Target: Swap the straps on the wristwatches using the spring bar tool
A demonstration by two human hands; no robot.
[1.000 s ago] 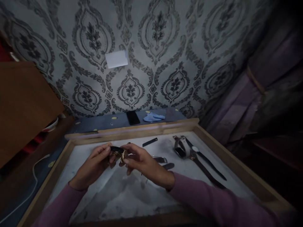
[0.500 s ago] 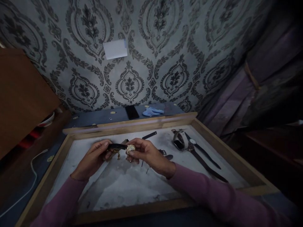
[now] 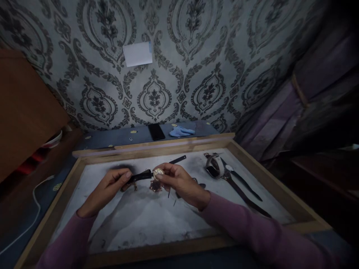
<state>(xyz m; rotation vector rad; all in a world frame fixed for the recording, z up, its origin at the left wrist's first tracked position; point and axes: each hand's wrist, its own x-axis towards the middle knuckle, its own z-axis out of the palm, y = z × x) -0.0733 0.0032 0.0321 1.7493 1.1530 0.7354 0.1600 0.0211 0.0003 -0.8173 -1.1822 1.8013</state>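
Note:
Between my hands is a wristwatch with a round gold case (image 3: 158, 173) and a black strap (image 3: 142, 175). My left hand (image 3: 110, 185) pinches the strap, its thumb on top. My right hand (image 3: 179, 183) grips the case by its edge, thumb across the dial. Strap end and case meet; whether they are joined I cannot tell. Just below lies a rose-gold watch case with a dark face (image 3: 155, 186). Something gold (image 3: 135, 186) shows under the strap by my left fingers, partly hidden. A flat dark strip with a hole (image 3: 179, 160) lies behind my right hand.
The white-bottomed wooden tray (image 3: 280, 194) has raised sides. At its right lie several watches and straps, including a square dark-faced watch (image 3: 212, 171). Behind the tray are a black phone (image 3: 156, 132) and a blue cloth (image 3: 181, 131). A white cable (image 3: 36, 198) runs along the left.
The watch has moved slightly right and up, and the strap has turned to show more of its length. The rose-gold case below has come into clearer view.

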